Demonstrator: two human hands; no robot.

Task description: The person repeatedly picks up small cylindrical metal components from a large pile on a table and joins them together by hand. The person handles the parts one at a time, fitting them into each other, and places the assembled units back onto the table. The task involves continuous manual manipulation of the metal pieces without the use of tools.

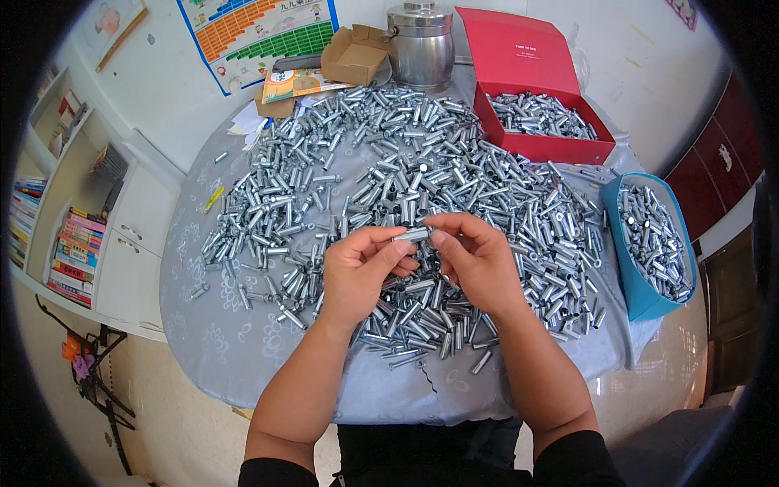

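Observation:
Above the heap, my left hand [362, 266] pinches one end of a shiny expansion bolt [412, 235] between thumb and fingers. The thumb and fingers of my right hand [480, 261] close on its other end. The bolt lies roughly level between both hands, its ends partly covered by the fingertips. Below and around them spreads a large heap of similar silvery metal bolts and sleeves [422, 174], many lying across one another.
A red lidded box [552, 150] of metal parts stands open at the back right; a teal fabric bin [641, 296] of them is at the right. Behind the heap are a metal canister [421, 49] and cardboard box [355, 57]. A grey cloth [207, 345] covers the table.

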